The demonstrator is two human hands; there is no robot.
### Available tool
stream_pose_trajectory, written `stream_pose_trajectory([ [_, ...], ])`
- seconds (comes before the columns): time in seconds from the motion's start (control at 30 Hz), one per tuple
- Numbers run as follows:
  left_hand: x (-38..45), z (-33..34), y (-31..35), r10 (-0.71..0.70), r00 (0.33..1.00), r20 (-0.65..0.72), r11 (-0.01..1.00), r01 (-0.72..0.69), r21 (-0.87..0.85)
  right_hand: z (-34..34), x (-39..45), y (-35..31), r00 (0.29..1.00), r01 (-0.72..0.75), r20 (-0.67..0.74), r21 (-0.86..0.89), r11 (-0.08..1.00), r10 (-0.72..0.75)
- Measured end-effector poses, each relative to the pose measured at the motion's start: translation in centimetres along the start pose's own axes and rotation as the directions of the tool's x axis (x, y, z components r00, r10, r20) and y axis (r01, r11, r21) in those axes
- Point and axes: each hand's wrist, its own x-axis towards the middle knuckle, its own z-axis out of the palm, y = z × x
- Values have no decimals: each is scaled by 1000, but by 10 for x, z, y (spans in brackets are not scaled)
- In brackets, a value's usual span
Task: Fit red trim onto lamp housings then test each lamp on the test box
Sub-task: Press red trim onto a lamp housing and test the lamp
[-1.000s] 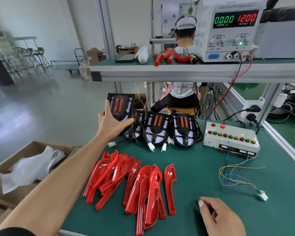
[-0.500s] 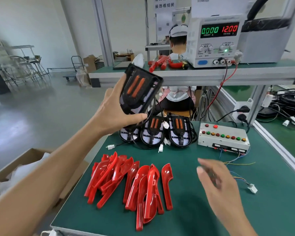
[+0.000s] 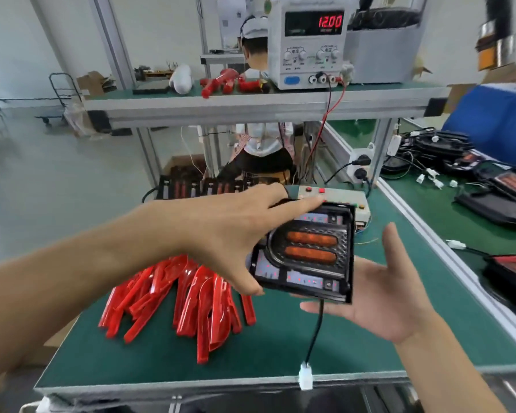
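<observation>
Left hand (image 3: 221, 234) pinches the lamp housing (image 3: 307, 257) across its left side: thumb on the near edge, fingers stretched over the far edge. Right hand (image 3: 382, 293) is spread, palm up, under the housing's right near corner; looks like it's taking the weight, but contact is hidden by the housing. Housing is up off the bench (image 3: 161, 359), face toward camera, two orange lenses visible, no red trim on it. Its black lead (image 3: 315, 332) hangs down with the white plug (image 3: 306, 380) dangling past the near bench edge, not connected.

Red trim pieces (image 3: 176, 296) sit in a loose pile on the bench, left of the housing. Test box (image 3: 340, 198) is just behind the housing, at the far right of the bench. Power supply (image 3: 309, 40) on the far shelf reads 12.00.

Status, my read: early in this unit's cycle. Housing picked; trim fit and test both left. More housings (image 3: 209, 186) stand at the far edge, blurred, trim state unclear.
</observation>
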Motion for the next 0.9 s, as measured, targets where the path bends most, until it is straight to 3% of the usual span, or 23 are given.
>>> stream_pose_trajectory([
  [0.07, 18, 12, 8, 78, 996, 31, 989, -81, 120, -7, -13, 11, 997, 62, -48, 22, 998, -61],
  [0.17, 48, 23, 14, 173, 982, 70, 953, -185, 239, -17, -24, 24, 950, 196, -241, -35, 980, -199],
  [0.27, 76, 35, 16, 289, 956, 59, 897, -292, 332, -24, -20, 44, 803, 259, -506, -180, 949, -315],
  [0.43, 95, 72, 10, 263, 951, 161, 908, -301, 293, -31, -12, 89, 623, 392, -719, -56, 918, -309],
  [0.53, 81, 85, -5, 159, 971, 179, 974, -184, 134, -29, -8, 109, 546, 375, -801, -29, 927, -246],
  [0.6, 65, 94, -19, -15, 986, 168, 1000, 16, -1, -27, -7, 110, 531, 315, -817, -54, 948, -223],
  [0.67, 47, 107, -35, -234, 959, 156, 965, 249, -81, -27, -6, 103, 515, 244, -831, -90, 966, -208],
  [0.77, 33, 125, -51, -470, 869, 153, 879, 476, -1, -24, -5, 91, 486, 138, -849, -159, 978, -207],
  [0.9, 41, 146, -49, -601, 782, 167, 799, 596, 85, -27, -7, 83, 428, -109, -875, -298, 948, -226],
])
